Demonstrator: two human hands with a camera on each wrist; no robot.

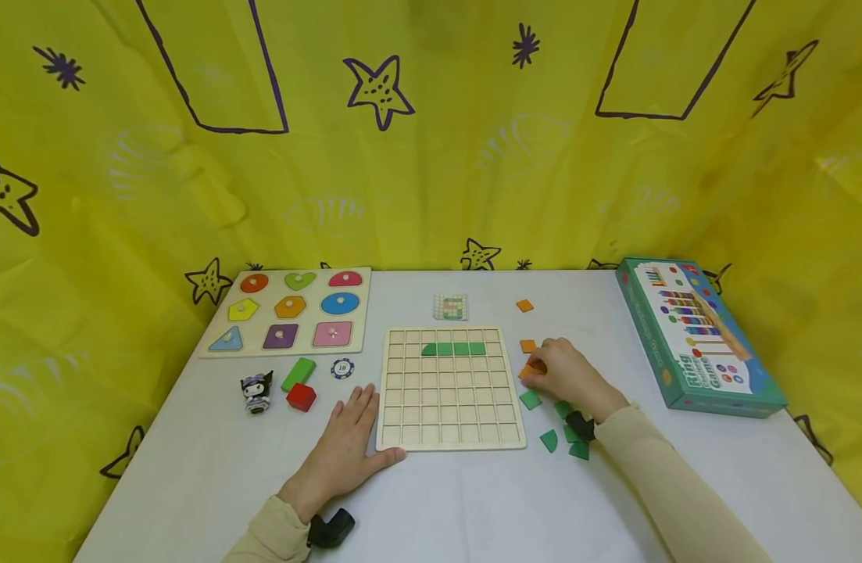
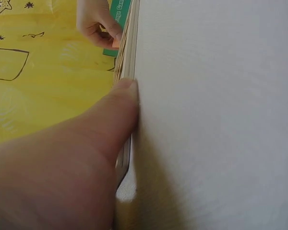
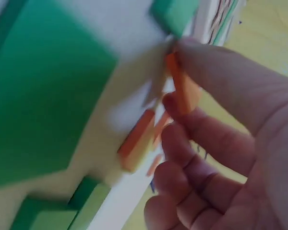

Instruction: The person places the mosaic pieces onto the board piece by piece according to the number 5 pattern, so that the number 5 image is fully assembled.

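A wooden grid board (image 1: 452, 399) lies on the white table, with a row of green tiles (image 1: 461, 349) in its second row, the leftmost one rounded. My left hand (image 1: 342, 446) rests flat beside the board's left edge, its thumb (image 2: 117, 103) touching the near left corner. Right of the board, my right hand (image 1: 564, 371) pinches an orange tile (image 3: 182, 84) between thumb and forefinger. Other orange tiles (image 1: 527, 346) lie just beyond that hand. Several loose green tiles (image 1: 549, 440) are scattered near the right wrist, one of them quarter-round.
A small pattern card (image 1: 450, 306) lies behind the board. At the left are a shape puzzle (image 1: 311, 285), a small figurine (image 1: 256, 392), a green block (image 1: 298, 374), a red block (image 1: 301, 396) and a round chip (image 1: 342, 368). A green game box (image 1: 698, 336) stands at the right.
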